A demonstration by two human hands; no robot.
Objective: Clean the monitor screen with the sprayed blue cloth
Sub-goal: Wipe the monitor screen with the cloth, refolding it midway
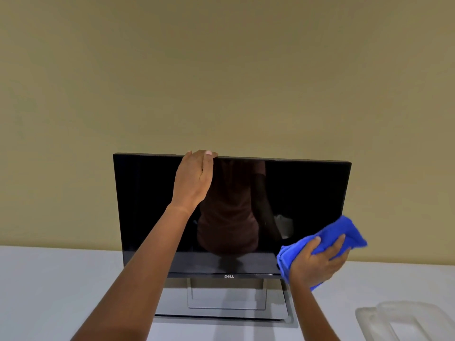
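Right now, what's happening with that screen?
A person is cleaning a dark, switched-off monitor on a white table. The left hand grips its top edge to steady it, while the right hand presses a bunched blue cloth against the screen's lower right corner.

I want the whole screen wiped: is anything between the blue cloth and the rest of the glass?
Only the left hand and forearm, crossing the monitor screen left of centre while gripping its top edge. The blue cloth in the right hand is at the lower right corner.
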